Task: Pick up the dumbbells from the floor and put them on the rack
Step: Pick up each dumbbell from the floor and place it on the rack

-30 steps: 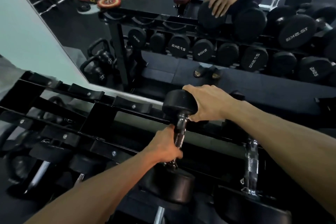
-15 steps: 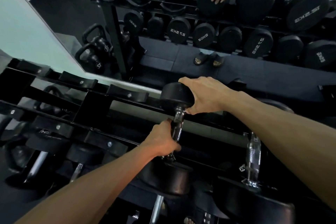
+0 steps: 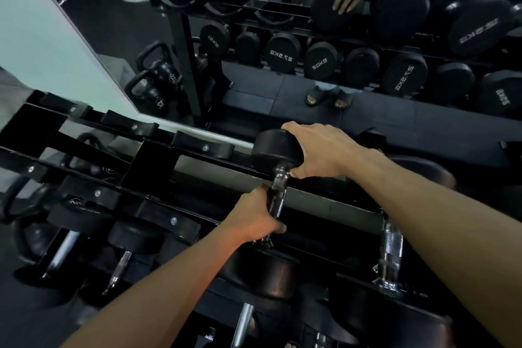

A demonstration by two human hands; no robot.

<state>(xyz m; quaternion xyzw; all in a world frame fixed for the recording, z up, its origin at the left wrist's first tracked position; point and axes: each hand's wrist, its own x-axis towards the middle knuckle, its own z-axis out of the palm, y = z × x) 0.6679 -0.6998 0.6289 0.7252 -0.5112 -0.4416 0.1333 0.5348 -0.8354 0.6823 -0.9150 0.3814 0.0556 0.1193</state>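
Note:
A black dumbbell (image 3: 275,150) with round rubber heads and a knurled chrome handle lies across the top tier of the black rack (image 3: 152,159), its far head against the back rail. My left hand (image 3: 254,220) is wrapped around the handle. My right hand (image 3: 316,150) cups the right side of the far head. The near head (image 3: 264,272) sits below my left wrist, at the front of the tier.
Another dumbbell (image 3: 391,243) rests on the rack just right of mine, under my right forearm. Several smaller dumbbells (image 3: 121,263) sit on the lower tier at left. A wall mirror (image 3: 254,93) behind the rack reflects more racked dumbbells, kettlebells and my hand.
The dumbbell and both hands have hardly moved on the rack. The head camera has shifted slightly, so the scene sits a little differently in the frame.

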